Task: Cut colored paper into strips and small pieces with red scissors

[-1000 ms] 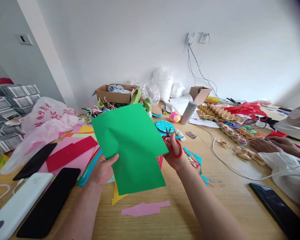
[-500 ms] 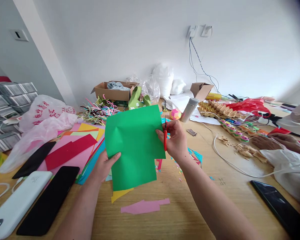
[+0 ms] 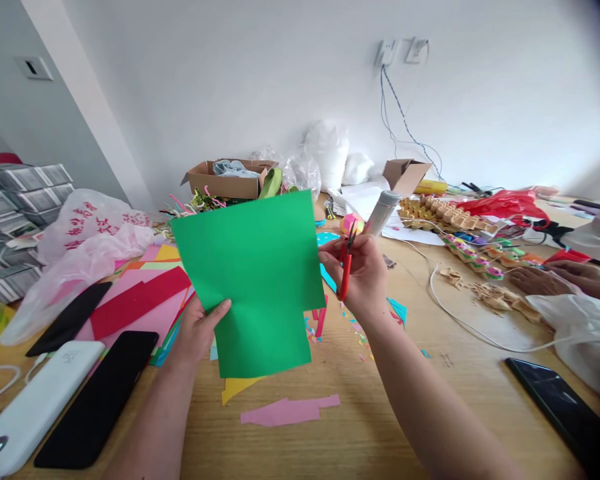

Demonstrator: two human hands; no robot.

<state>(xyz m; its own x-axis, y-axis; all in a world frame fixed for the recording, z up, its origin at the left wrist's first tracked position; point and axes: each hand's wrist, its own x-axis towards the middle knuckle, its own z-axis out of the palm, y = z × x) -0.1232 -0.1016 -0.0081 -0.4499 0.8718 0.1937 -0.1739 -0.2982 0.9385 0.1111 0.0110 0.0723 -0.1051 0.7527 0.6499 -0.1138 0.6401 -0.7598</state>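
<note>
A sheet of green paper (image 3: 260, 280) with a notch cut out of its lower right side is held up in front of me. My left hand (image 3: 200, 330) pinches its lower left edge, thumb on the near face. Small red-handled scissors (image 3: 347, 267) are gripped in my right hand (image 3: 363, 277), beside the paper's right edge, blades pointing up. Whether the right fingertips touch the paper I cannot tell. Below lie a pink paper scrap (image 3: 290, 410) and a yellow scrap (image 3: 240, 387), the latter partly hidden by the green sheet.
Coloured papers (image 3: 140, 300), a white power bank (image 3: 40, 400) and a black phone (image 3: 100, 400) lie left. A grey bottle (image 3: 384, 210) stands behind my right hand. At right are another person's hands (image 3: 545, 280), a white cable (image 3: 460, 327) and another phone (image 3: 555, 407). A cardboard box (image 3: 220, 183) stands behind.
The green paper has turned more squarely toward me and shifted left. My right hand with the scissors has moved right, away from the paper's edge.
</note>
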